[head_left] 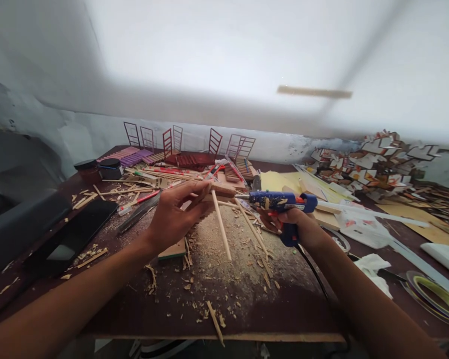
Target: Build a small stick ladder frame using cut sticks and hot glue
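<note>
My left hand (175,212) is closed on a small wooden stick model (221,195), a flat slatted seat with thin legs pointing toward me, held just above the table. My right hand (297,224) grips a blue hot glue gun (284,203) by its handle. The gun's nozzle points left, close to the model's right edge. A white glue stick juts from the gun's back toward the right. Sawdust and wood chips (224,254) cover the brown table (247,309) under both hands.
Small painted stick chairs (194,149) stand in a row at the back by the wall. A black phone (73,237) lies at the left, round black lids (97,167) beyond it. Cut card pieces (374,164) pile up at the right, with tape rolls (437,294) and yellow sheets (280,180).
</note>
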`<state>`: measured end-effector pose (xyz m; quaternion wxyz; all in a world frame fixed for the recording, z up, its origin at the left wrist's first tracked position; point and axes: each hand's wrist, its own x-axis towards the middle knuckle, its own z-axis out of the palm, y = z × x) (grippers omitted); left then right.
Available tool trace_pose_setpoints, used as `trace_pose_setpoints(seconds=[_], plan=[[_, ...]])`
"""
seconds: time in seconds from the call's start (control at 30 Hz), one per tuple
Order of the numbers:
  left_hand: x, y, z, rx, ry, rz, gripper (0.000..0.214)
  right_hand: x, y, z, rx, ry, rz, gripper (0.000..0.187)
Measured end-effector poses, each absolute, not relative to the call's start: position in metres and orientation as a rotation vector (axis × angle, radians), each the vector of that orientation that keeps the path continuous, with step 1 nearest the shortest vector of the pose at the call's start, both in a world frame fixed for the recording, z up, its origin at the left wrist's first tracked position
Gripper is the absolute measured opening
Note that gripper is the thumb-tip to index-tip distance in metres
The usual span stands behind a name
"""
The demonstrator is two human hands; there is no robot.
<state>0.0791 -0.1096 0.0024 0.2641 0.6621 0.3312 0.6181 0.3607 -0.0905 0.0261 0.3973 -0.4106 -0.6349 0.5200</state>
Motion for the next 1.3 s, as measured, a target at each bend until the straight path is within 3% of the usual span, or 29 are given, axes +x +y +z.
trace_pose_setpoints(seconds=[0.43, 1.3], plan=[[0.0795, -0.1108, 0.0034, 1.799, 0.905, 1.681, 0.026, 0.3637, -0.0911, 0.0216, -1.013, -1.802, 1.18, 0.015], [0.0752, -0.105, -0.004, 1.725, 0.783, 1.734, 0.031, 0.3557, -0.0922, 0.0242, -0.953, -1.667, 1.238, 0.012]])
